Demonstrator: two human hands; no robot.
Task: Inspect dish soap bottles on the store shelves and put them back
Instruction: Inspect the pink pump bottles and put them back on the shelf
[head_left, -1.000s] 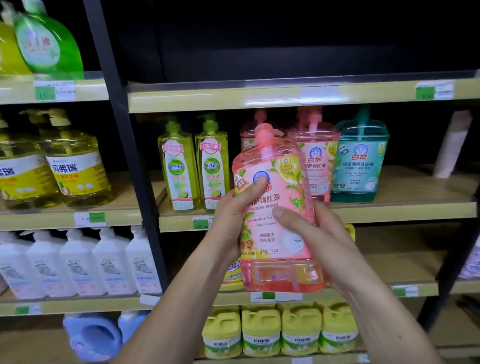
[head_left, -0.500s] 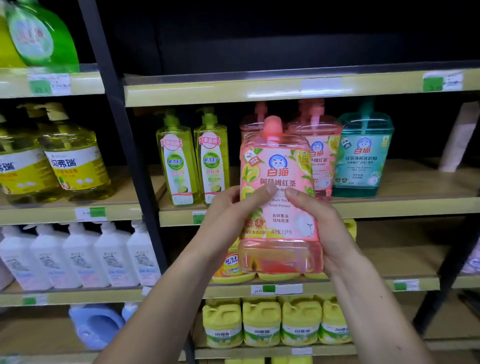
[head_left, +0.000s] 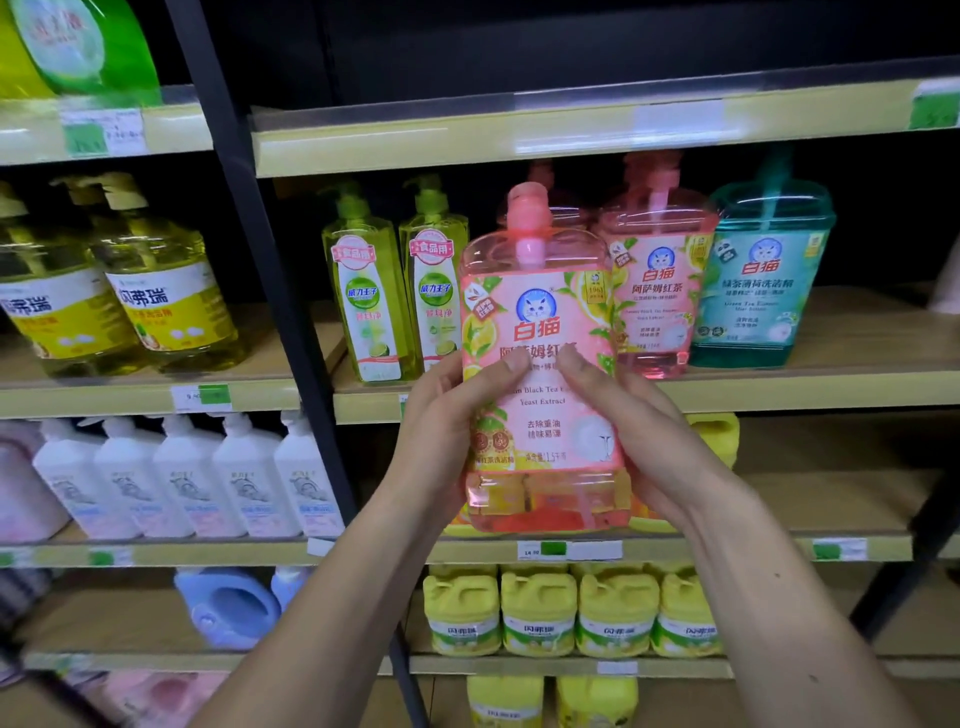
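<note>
A square pink dish soap bottle (head_left: 540, 312) with a pump top and a cat logo label is held upright in front of the shelves, label facing me. My left hand (head_left: 441, 431) grips its left side, thumb across the label. My right hand (head_left: 639, 431) grips its right side, thumb also on the label, the two thumbs nearly touching. Behind it on the middle shelf (head_left: 779, 387) stand another matching pink bottle (head_left: 657, 291) and a teal bottle (head_left: 763, 291).
Two slim green pump bottles (head_left: 395, 306) stand left of the held bottle. A black upright post (head_left: 270, 291) divides the shelving. Large yellow bottles (head_left: 156, 291) sit left, white pump bottles (head_left: 208, 478) below them, yellow jugs (head_left: 571, 613) on the lower shelf.
The pink bottle has been turned from tilted to upright, its label now squarely facing me, and it sits higher and closer. Both thumbs have slid toward the label's middle.
</note>
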